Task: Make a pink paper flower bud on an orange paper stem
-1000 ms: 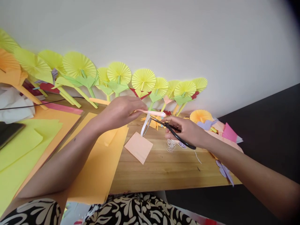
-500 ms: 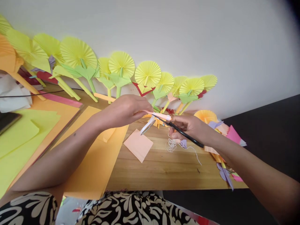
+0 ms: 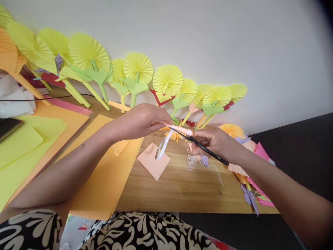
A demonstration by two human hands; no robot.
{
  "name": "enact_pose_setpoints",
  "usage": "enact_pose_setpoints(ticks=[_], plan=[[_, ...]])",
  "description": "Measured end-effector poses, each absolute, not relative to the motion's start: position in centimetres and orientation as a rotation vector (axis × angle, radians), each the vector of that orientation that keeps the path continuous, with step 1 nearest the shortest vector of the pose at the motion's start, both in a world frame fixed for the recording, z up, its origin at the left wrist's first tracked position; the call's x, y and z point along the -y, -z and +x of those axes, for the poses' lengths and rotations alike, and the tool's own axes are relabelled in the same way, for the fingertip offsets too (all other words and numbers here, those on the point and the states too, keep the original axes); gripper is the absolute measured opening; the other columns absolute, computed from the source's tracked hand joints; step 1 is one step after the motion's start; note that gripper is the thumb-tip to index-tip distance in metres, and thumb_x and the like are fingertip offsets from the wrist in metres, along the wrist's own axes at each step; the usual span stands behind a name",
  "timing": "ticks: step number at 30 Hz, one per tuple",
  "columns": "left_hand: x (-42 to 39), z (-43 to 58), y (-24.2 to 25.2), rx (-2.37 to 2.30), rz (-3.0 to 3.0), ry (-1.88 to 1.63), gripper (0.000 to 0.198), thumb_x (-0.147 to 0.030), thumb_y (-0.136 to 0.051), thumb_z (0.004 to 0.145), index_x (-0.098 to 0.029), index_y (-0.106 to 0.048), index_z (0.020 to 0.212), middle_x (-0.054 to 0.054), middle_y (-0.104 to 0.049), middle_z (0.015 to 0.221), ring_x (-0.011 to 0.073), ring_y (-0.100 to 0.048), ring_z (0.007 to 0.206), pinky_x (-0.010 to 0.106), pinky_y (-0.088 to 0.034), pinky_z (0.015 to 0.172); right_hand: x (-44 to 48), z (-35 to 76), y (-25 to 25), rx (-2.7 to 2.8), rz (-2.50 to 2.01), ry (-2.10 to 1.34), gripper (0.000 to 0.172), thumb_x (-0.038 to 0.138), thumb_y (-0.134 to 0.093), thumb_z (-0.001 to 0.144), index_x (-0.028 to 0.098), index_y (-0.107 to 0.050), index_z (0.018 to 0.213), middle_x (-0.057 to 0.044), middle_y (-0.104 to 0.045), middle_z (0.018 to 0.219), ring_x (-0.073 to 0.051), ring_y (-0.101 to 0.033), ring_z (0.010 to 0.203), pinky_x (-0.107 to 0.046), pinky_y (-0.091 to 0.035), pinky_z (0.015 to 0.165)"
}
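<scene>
My left hand [image 3: 152, 118] is closed on one end of a rolled pink paper [image 3: 182, 130], held above the table. My right hand [image 3: 212, 140] grips black scissors [image 3: 208, 150], whose blades lie along the underside of the pink paper near a white tape strip [image 3: 166, 144]. From that strip hangs a tape roll [image 3: 160, 147], over a square of pink paper [image 3: 154, 165] on the table. White string [image 3: 191, 162] lies loosely below my right hand.
Yellow pleated paper fans [image 3: 168, 80] lean on the wall behind. Orange sheets [image 3: 104, 184] and yellow-green sheets [image 3: 20, 146] cover the left side. Paper flowers [image 3: 231, 131] lie at the right, near the table's edge. A dark phone [image 3: 9, 126] sits far left.
The tape roll and its strip have swung and turned below the pink paper. Both hands, the scissors and the paper have shifted slightly right in the view.
</scene>
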State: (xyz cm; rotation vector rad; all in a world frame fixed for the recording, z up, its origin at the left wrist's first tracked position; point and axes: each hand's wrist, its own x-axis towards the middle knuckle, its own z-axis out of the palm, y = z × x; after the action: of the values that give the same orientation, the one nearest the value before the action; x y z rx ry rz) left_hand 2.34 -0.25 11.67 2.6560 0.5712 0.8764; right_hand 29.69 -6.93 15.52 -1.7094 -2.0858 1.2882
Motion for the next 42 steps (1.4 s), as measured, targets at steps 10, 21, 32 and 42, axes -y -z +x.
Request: enact_pose_setpoints(ticks=[10,21,32,42], plan=[[0.3,2.7,-11.5,-0.59,2.676,-0.88,0.024,-0.02,-0.047,0.097,-0.018,-0.071,0.1,0.004,-0.073,0.093,0.0169,-0.066,0.085,0.027,-0.042,0.072,6.9,30.1,-14.9,2.316,-1.727,-0.862,0.04,0.059,-0.072,0.075,0.02,-0.064,0.08,0.004,-0.054,0.061,-0.011,-0.048,0.054,-0.024,-0.035,0.052],[1.1,3.3,-11.2,-0.792,2.609,-1.009,0.025,-0.026,-0.048,0.097,-0.019,-0.071,0.103,0.003,-0.071,0.088,0.0169,-0.063,0.078,0.029,-0.044,0.07,8.4,31.2,-12.5,2.414,-1.692,-0.52,0.046,0.059,-0.067,0.08,0.022,-0.07,0.107,0.002,-0.066,0.068,-0.013,-0.058,0.059,-0.024,-0.039,0.058],[6.3,2.0,-10.8,-0.544,2.493,-0.577,0.022,-0.026,-0.05,0.099,-0.022,-0.07,0.107,0.002,-0.075,0.098,0.014,-0.067,0.085,0.024,-0.045,0.073,9.3,34.5,-7.3,2.529,-1.839,-0.709,0.055,0.055,-0.056,0.089,0.02,-0.055,0.132,-0.01,-0.069,0.104,-0.026,-0.065,0.088,-0.032,-0.045,0.072],[9.1,4.1,-4.2,-0.596,2.284,-0.099,0.028,-0.025,-0.042,0.098,-0.021,-0.07,0.1,0.006,-0.072,0.095,0.0203,-0.064,0.087,0.028,-0.044,0.077,11.3,35.7,-6.4,2.329,-2.041,-0.5,0.054,0.054,-0.062,0.086,0.024,-0.061,0.131,-0.009,-0.073,0.105,-0.027,-0.068,0.09,-0.034,-0.048,0.073]])
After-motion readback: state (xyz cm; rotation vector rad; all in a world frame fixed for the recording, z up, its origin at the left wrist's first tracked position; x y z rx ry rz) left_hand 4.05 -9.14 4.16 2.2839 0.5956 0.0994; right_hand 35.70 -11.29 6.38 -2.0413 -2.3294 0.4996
